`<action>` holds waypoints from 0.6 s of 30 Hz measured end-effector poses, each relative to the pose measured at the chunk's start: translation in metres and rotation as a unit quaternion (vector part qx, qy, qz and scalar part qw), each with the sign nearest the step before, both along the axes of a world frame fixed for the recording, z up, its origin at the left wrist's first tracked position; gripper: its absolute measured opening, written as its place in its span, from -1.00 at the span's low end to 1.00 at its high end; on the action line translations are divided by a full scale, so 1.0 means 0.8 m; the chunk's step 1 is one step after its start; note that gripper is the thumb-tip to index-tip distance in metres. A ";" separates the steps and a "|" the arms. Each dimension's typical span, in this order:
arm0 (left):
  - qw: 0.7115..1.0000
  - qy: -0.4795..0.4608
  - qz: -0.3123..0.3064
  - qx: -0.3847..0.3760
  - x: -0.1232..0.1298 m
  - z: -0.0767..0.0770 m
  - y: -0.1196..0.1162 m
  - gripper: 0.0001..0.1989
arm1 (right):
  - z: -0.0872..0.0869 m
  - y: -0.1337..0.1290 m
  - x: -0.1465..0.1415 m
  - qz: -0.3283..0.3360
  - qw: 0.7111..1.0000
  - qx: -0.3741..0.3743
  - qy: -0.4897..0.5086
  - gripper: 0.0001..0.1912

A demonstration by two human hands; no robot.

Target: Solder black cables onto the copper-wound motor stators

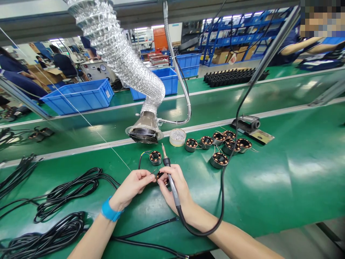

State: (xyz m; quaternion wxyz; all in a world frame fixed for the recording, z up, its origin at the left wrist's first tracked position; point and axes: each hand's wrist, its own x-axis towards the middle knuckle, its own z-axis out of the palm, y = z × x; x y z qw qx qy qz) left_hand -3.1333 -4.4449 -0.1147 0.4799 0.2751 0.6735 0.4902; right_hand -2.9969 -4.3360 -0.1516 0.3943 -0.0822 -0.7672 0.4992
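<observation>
My right hand is closed around a soldering iron, whose tip points up and away from me. The thumb and fingers of that hand also grip a small motor stator, largely hidden behind them. Beside it, my left hand, with a blue band at the wrist, pinches a thin wire at the stator's edge. Just beyond both hands stands another stator with copper windings, joined to a black cable with coloured leads.
Several stators stand to the right, near an iron stand. A round tub sits by the fume extractor hood. Black cable bundles lie at left. The iron's cord loops over my right forearm. Other people work beyond.
</observation>
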 end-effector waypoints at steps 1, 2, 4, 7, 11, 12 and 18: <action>1.000 -0.011 -0.001 0.001 -0.001 -0.001 -0.001 -0.57 | 0.000 0.000 0.000 0.000 1.000 0.000 0.001 -0.62; 1.000 -0.021 -0.001 0.004 -0.003 -0.001 -0.002 -0.58 | -0.001 0.000 0.001 -0.001 1.000 0.001 0.000 -0.62; 1.000 -0.030 0.005 0.008 -0.004 0.000 -0.003 -0.60 | -0.001 0.000 0.001 -0.004 1.000 0.010 -0.007 -0.62; 1.000 0.004 0.012 0.010 -0.001 0.005 -0.003 -0.62 | -0.002 0.002 0.000 -0.020 0.999 0.046 -0.018 -0.59; 0.994 0.106 -0.015 0.012 0.005 0.016 -0.004 -0.60 | -0.003 0.004 0.000 -0.021 0.996 0.090 -0.007 -0.52; 0.991 0.126 -0.027 0.019 0.006 0.018 -0.005 -0.60 | -0.003 0.004 0.000 -0.016 0.995 0.096 -0.004 -0.51; 0.999 0.048 0.017 -0.003 0.010 -0.001 -0.009 -0.60 | -0.016 0.007 0.002 -0.005 0.987 0.161 -0.025 -0.59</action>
